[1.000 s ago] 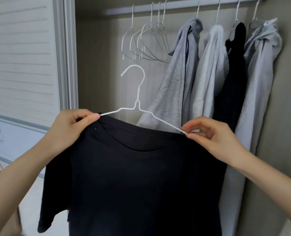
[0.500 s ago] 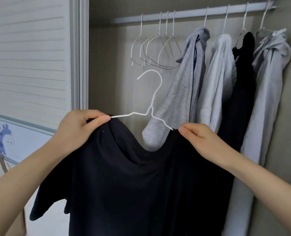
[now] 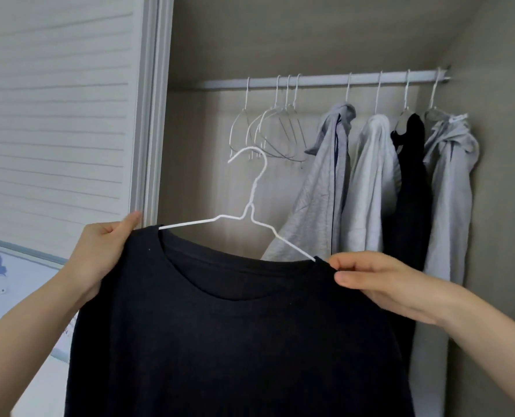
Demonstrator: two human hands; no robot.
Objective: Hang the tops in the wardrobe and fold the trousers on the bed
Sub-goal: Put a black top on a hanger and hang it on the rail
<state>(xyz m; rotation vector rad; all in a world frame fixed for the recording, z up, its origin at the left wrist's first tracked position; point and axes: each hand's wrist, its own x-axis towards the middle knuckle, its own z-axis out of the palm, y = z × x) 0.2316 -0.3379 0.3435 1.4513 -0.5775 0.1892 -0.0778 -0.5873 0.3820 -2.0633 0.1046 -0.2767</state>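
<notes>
A black T-shirt hangs in front of me on a white wire hanger whose arms run into the neck opening. My left hand grips the shirt's left shoulder over the hanger's end. My right hand pinches the right shoulder seam beside the other hanger arm. The hook points up and left, below the wardrobe rail and apart from it.
Several empty white hangers hang on the rail's left half. To their right hang two grey tops, a black top and a grey hooded top. A slatted sliding door stands at left.
The shirt's neckline has been pulled flat and wide across the hanger. My view has tilted up, showing the whole rail. Both hands stay on the shoulders.
</notes>
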